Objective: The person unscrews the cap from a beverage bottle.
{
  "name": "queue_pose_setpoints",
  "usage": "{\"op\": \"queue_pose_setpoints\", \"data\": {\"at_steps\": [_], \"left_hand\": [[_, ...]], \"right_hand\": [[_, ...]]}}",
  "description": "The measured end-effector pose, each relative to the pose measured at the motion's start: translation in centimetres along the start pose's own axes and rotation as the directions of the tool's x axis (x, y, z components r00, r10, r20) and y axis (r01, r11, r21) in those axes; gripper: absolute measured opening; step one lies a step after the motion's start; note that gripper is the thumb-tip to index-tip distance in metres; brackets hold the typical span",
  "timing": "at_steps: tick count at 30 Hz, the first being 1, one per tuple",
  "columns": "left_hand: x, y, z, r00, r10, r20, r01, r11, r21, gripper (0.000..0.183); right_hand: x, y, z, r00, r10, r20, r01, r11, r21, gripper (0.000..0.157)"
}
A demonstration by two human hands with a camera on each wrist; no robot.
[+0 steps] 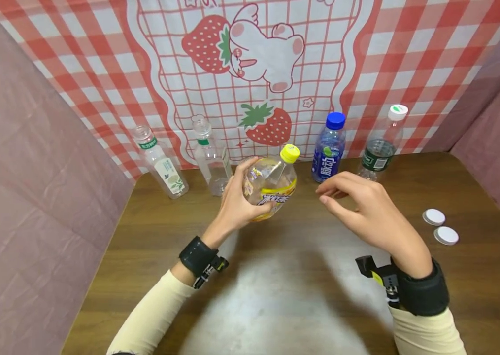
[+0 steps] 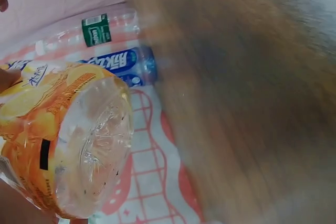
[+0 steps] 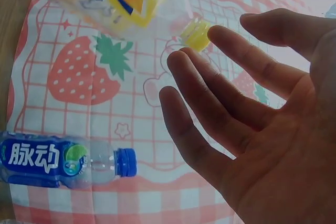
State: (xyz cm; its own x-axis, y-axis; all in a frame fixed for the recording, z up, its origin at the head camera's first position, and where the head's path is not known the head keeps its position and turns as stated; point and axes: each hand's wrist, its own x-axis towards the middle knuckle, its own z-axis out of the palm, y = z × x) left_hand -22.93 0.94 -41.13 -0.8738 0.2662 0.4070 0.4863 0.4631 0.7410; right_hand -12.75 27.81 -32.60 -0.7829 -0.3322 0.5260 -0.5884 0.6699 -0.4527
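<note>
My left hand (image 1: 239, 201) grips a clear plastic bottle (image 1: 272, 185) with a yellow-orange label and a yellow cap (image 1: 290, 153). The bottle is held above the table, tilted with its cap toward the upper right; its base (image 2: 97, 145) faces the left wrist camera. To the right of it, my right hand (image 1: 360, 209) hovers with fingers slightly bent, holding nothing. In the right wrist view its fingers (image 3: 197, 121) are apart from the yellow cap. Behind the right hand stands a blue-labelled bottle (image 1: 328, 150) with a blue cap.
Two uncapped clear bottles, one with a white label (image 1: 163, 167) and another (image 1: 211, 160), stand at the back left. A green-labelled bottle (image 1: 379, 150) with a white cap stands at the back right. Two white caps (image 1: 433, 217) lie on the wooden table (image 1: 298, 296) at right.
</note>
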Motion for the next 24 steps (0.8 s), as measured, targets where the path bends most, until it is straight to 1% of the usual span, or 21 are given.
{"op": "queue_pose_setpoints", "data": {"at_steps": [4,6,8,11,14,16,19,21,24], "left_hand": [[-1.3,0.1,-0.5,1.000,0.000,0.004,0.000,0.999,0.053,0.101],[-1.7,0.0,-0.7,1.000,0.015,0.003,-0.015,0.996,0.084,0.099],[-2.0,0.0,-0.9,0.999,0.049,0.005,-0.049,0.990,0.130,0.098],[-2.4,-0.1,-1.2,0.994,0.108,0.006,-0.107,0.974,0.200,0.101],[-2.6,0.1,-1.5,0.986,0.166,0.004,-0.162,0.957,0.239,0.104],[-2.8,0.2,-1.6,0.979,0.205,-0.002,-0.198,0.944,0.263,0.104],[-2.9,0.4,-1.6,0.960,0.280,-0.025,-0.259,0.914,0.313,0.104],[-3.1,0.6,-1.5,0.940,0.339,-0.041,-0.302,0.883,0.359,0.103],[-3.3,0.8,-1.3,0.904,0.423,-0.059,-0.359,0.829,0.429,0.100]], "right_hand": [[0.0,0.1,0.4,1.000,0.006,-0.017,-0.006,1.000,-0.001,0.019],[0.0,0.2,0.8,0.999,0.017,-0.029,-0.018,1.000,-0.013,0.020],[0.1,0.3,1.3,0.999,0.035,-0.037,-0.036,0.999,-0.025,0.020],[0.2,0.2,2.2,0.996,0.076,-0.040,-0.077,0.996,-0.040,0.019],[0.4,0.0,2.8,0.989,0.140,-0.056,-0.144,0.987,-0.067,0.017],[0.5,-0.2,3.1,0.980,0.187,-0.073,-0.194,0.976,-0.096,0.018],[0.6,-0.6,3.4,0.958,0.268,-0.099,-0.280,0.950,-0.141,0.026],[0.7,-0.8,3.6,0.943,0.314,-0.112,-0.329,0.930,-0.166,0.033],[0.9,-1.0,3.8,0.918,0.374,-0.131,-0.393,0.898,-0.195,0.043]]}}
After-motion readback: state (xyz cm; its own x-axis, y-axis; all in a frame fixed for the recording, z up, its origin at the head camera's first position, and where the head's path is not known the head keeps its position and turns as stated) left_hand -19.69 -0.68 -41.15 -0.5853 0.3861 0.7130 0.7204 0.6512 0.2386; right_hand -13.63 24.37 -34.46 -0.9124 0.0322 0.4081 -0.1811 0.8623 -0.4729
